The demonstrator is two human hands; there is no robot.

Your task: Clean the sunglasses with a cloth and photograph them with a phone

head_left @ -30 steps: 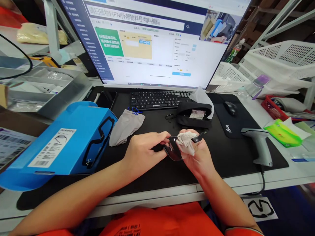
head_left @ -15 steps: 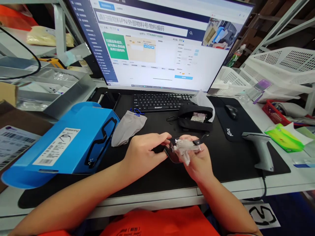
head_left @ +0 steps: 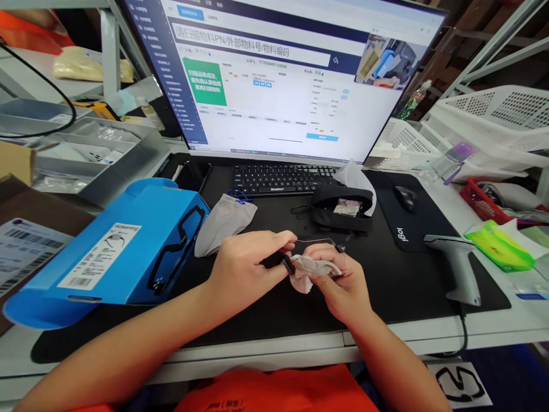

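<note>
My left hand [head_left: 244, 266] pinches one side of a pair of dark glasses [head_left: 287, 264] above the black desk mat. A pale, crumpled cleaning cloth [head_left: 309, 268] is held in my right hand [head_left: 350, 284], wrapped against the glasses' lens area. Much of the frame is hidden by the cloth and my fingers; a thin edge and a dark temple show near my right fingers. Just beyond my hands lies an unzipped black case [head_left: 321, 214] with a small packet inside. Nearest to my left hand on the far side is a grey drawstring pouch [head_left: 223, 224].
A blue box [head_left: 146, 229] stands at left beside an open cardboard carton [head_left: 26, 240]. The keyboard [head_left: 274, 178] sits beneath the monitor [head_left: 278, 86]. To the right are a mouse [head_left: 404, 198], a barcode scanner [head_left: 457, 266], a green packet [head_left: 500, 246] and white baskets [head_left: 501, 117].
The glasses have tilted to a more edge-on angle, and the cloth is now folded over them by my right fingers. A tan panel on the monitor has turned white.
</note>
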